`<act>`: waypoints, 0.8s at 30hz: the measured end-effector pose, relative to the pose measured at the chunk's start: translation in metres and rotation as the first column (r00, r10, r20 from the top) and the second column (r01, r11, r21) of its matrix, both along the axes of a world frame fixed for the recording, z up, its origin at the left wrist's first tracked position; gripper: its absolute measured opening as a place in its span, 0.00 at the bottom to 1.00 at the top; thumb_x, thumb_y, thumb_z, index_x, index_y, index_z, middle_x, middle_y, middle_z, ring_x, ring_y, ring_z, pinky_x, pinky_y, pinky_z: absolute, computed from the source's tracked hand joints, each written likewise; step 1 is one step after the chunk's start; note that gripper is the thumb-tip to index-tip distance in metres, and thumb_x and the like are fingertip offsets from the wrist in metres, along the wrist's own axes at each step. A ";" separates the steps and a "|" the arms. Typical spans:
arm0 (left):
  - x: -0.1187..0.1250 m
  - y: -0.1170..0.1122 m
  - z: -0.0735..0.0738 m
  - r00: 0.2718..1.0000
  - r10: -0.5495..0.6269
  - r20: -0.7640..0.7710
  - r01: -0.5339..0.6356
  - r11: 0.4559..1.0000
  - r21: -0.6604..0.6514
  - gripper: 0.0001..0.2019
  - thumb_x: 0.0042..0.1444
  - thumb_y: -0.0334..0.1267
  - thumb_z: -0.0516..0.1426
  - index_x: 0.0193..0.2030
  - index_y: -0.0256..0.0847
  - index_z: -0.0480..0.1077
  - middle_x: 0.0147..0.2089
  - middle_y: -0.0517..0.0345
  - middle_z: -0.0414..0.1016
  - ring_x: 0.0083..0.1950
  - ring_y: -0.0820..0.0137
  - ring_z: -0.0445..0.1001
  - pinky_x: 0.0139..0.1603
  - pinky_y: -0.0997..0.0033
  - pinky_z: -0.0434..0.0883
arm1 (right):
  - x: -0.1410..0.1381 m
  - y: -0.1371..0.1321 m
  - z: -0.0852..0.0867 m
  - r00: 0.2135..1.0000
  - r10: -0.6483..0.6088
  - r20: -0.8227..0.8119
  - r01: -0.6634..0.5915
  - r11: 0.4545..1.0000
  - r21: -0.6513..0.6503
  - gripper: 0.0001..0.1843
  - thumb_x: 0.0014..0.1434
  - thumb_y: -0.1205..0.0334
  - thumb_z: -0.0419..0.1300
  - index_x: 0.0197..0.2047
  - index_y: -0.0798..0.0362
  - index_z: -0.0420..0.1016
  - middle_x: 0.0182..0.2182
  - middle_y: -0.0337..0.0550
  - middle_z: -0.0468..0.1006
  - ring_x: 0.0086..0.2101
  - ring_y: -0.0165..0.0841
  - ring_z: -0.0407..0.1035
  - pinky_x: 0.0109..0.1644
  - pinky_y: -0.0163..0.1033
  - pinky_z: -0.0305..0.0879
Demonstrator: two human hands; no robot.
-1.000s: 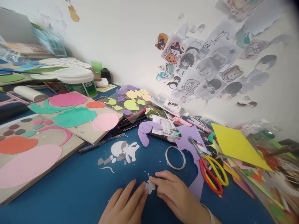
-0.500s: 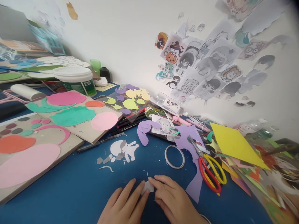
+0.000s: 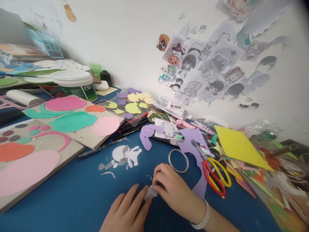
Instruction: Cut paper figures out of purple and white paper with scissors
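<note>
A small pale paper piece (image 3: 151, 192) lies on the blue table top in front of me. My left hand (image 3: 129, 209) is spread over the table, and its fingertips press the paper's left side and lower edge. With thumb and fingers pinched together, my right hand (image 3: 166, 183) is at the paper's upper right corner; the exact grip is partly hidden by the fingers. Beyond them are white and grey cut-outs (image 3: 131, 156), laid together roughly as a small figure. A roll of tape (image 3: 178, 167) lies just past my right hand.
Red-and-yellow-handled scissors (image 3: 214, 180) rest on a purple sheet (image 3: 190, 140) at the right, near a yellow sheet (image 3: 241, 146) and paper scraps. Boards with coloured cut shapes (image 3: 77, 149) stand left. Behind are pens, a water bottle (image 3: 172, 108) and a white-lidded tub (image 3: 72, 83).
My right hand has lifted and turned, going from fingers laid by the paper to a pinch at its upper right corner. My left hand stays on the paper. The view has shifted slightly.
</note>
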State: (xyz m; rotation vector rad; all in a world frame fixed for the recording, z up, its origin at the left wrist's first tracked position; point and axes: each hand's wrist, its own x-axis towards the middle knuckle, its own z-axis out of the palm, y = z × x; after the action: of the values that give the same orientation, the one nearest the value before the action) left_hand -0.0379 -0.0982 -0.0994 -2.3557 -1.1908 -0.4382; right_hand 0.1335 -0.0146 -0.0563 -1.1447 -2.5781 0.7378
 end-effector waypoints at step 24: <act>0.001 -0.002 -0.005 1.000 0.015 0.027 -0.013 0.998 -0.062 0.19 0.54 0.34 0.49 0.53 0.47 0.68 0.51 0.63 0.74 0.50 0.63 0.69 0.43 0.68 0.66 | -0.012 0.012 0.001 0.954 0.169 0.247 -0.205 0.971 0.126 0.06 0.55 0.73 0.59 0.34 0.54 0.67 0.35 0.39 0.69 0.35 0.32 0.64 0.31 0.34 0.60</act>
State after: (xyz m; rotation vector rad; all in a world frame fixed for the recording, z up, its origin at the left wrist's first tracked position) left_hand -0.0373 -0.1006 -0.1049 -2.3990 -1.2494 -0.4365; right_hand 0.1217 -0.0030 -0.0550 -1.0041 -2.9142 0.4552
